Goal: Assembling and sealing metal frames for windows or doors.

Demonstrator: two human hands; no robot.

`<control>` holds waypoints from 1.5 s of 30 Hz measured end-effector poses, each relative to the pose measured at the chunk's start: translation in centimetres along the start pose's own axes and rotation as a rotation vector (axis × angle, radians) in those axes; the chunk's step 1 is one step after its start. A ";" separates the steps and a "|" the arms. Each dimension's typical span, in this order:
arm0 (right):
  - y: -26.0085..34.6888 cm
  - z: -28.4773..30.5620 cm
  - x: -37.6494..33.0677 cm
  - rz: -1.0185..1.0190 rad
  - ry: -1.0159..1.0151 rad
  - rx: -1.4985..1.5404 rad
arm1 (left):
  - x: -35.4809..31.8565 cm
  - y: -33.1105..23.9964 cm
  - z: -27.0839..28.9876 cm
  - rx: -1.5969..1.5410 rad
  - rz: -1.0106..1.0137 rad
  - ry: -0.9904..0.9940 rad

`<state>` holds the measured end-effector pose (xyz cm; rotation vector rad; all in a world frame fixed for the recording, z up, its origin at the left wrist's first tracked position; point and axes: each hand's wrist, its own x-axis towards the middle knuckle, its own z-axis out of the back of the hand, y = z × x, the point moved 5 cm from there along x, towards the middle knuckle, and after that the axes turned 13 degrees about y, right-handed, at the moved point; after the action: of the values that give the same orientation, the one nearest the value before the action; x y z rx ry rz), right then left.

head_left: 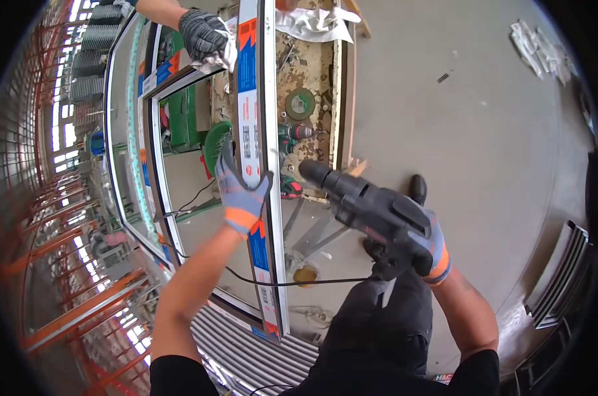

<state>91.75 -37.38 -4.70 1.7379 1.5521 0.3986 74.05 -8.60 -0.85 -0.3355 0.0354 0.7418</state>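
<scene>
My left hand (243, 191), in a grey glove with an orange cuff, straddles one long bar of a window frame (270, 218). Its thumb lies on the bar's right side and its fingers on the left. Blue, white and red protective film covers part of that bar. In my right hand (431, 247), gloved alike, is a black corded power drill (371, 208), its nose tilted up and left toward the frame. The drill's cord (312, 284) runs left across the frame. At the upper left, another person's dark-gloved hand (205, 36) holds a white cloth (223, 56) against the frame.
Under the frame, a worn workbench (305, 69) carries a green abrasive disc (300, 103) and a cordless drill (295, 132). Grey tubes (246, 343) lie near my legs. Metal profiles (559, 274) stand at the right; white wrapping (536, 49) lies on the floor.
</scene>
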 end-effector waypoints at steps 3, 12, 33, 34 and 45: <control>-0.2 1.2 2.6 -0.372 0.150 0.049 | -0.5 1.3 0.0 -0.016 0.051 0.021; 0.3 2.5 5.0 -0.302 0.215 0.191 | 1.0 -0.6 0.7 0.115 0.024 -0.052; 2.4 2.5 7.5 -0.310 0.245 -0.048 | 0.9 0.0 0.7 0.146 0.042 -0.026; 2.4 2.6 7.6 -0.292 0.247 -0.043 | 0.9 -0.1 0.7 0.139 0.048 -0.019; 2.8 2.3 10.2 -0.336 0.311 0.044 | 1.3 -0.4 0.6 0.109 0.032 -0.001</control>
<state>97.50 -28.44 -6.79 1.4579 2.0491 0.4823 75.22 -7.86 -0.37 -0.2315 0.0797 0.7683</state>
